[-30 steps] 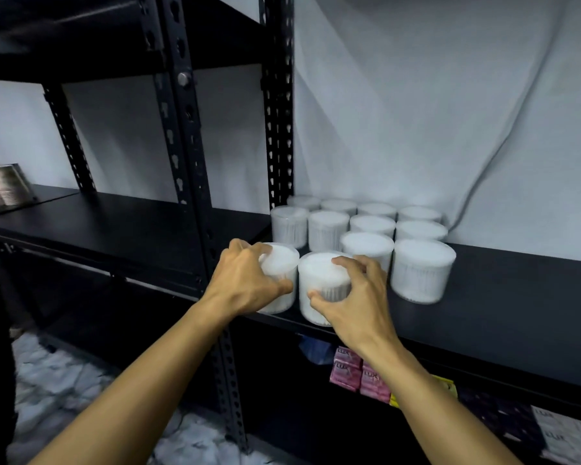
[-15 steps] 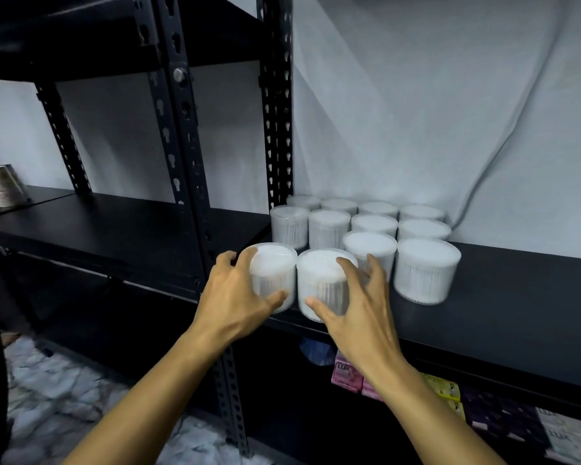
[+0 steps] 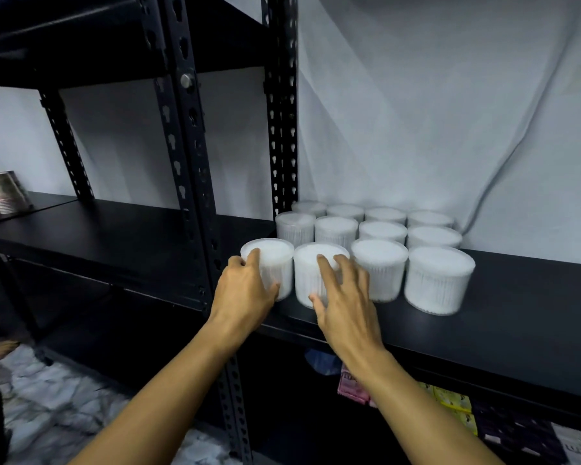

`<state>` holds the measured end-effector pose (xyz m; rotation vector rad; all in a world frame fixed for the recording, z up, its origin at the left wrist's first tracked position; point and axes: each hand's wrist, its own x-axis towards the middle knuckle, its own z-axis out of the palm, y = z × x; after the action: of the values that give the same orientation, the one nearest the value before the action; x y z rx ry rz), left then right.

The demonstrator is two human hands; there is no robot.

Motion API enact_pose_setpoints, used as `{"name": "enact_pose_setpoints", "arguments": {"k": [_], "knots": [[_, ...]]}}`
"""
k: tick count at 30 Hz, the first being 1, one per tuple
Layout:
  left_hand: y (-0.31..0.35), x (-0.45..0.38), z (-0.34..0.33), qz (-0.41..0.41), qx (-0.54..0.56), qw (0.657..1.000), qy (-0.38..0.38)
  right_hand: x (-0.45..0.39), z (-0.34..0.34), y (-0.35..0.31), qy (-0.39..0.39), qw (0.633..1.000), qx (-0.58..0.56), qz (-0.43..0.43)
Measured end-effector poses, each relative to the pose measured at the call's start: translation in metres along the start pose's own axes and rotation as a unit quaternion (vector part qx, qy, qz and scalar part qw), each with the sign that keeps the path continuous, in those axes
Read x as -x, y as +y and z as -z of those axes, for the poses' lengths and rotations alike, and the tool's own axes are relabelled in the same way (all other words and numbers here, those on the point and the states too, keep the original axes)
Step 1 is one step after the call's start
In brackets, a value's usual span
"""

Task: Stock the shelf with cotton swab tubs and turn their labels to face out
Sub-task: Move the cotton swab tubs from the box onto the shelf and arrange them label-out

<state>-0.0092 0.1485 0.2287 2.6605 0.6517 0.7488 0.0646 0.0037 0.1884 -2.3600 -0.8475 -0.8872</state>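
Observation:
Several clear cotton swab tubs stand in rows on the black shelf (image 3: 524, 317), the front row ending with a tub at the right (image 3: 438, 280). My left hand (image 3: 245, 293) cups the leftmost front tub (image 3: 277, 260), with its forefinger on the lid rim and its thumb low on the front. My right hand (image 3: 346, 297) lies with spread fingers against the second front tub (image 3: 307, 273), thumb by its base. Both tubs stand upright on the shelf near its front edge. No label shows on any tub.
A black slotted upright (image 3: 195, 196) stands just left of the tubs. The left-hand bay's shelf (image 3: 114, 236) adjoins it, with stacked cups (image 3: 4, 196) at the far left. Pink and yellow packets (image 3: 349, 384) lie on the lower shelf. White cloth (image 3: 416, 112) hangs behind.
Both hands pushed the two front tubs back onto the shelf in line with the front row. The right hand's fingers have spread apart and its grip has loosened.

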Motion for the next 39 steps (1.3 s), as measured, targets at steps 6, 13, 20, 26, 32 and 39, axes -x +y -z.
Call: {"name": "enact_pose_setpoints", "arguments": {"k": [6,13,20,26,32,39], "knots": [[-0.001,-0.025,-0.014,0.008,0.026,1.0,-0.012,-0.018,-0.014,-0.001,-0.025,0.997,0.079,-0.007],[-0.005,-0.044,-0.026,0.002,0.048,0.999,-0.009,-0.029,-0.025,0.001,-0.024,0.991,0.135,0.002],[-0.007,-0.053,-0.032,-0.004,0.069,0.998,-0.004,-0.033,-0.027,0.0,-0.02,0.988,0.153,-0.012],[-0.007,-0.058,-0.035,-0.006,0.065,0.998,-0.005,-0.034,-0.03,-0.001,-0.028,0.989,0.146,-0.024],[-0.006,-0.059,-0.036,-0.007,0.053,0.999,-0.005,-0.034,-0.03,-0.002,-0.031,0.988,0.15,-0.033],[-0.007,-0.058,-0.036,-0.013,0.05,0.999,-0.004,-0.034,-0.032,0.0,-0.025,0.984,0.175,-0.024]]}}
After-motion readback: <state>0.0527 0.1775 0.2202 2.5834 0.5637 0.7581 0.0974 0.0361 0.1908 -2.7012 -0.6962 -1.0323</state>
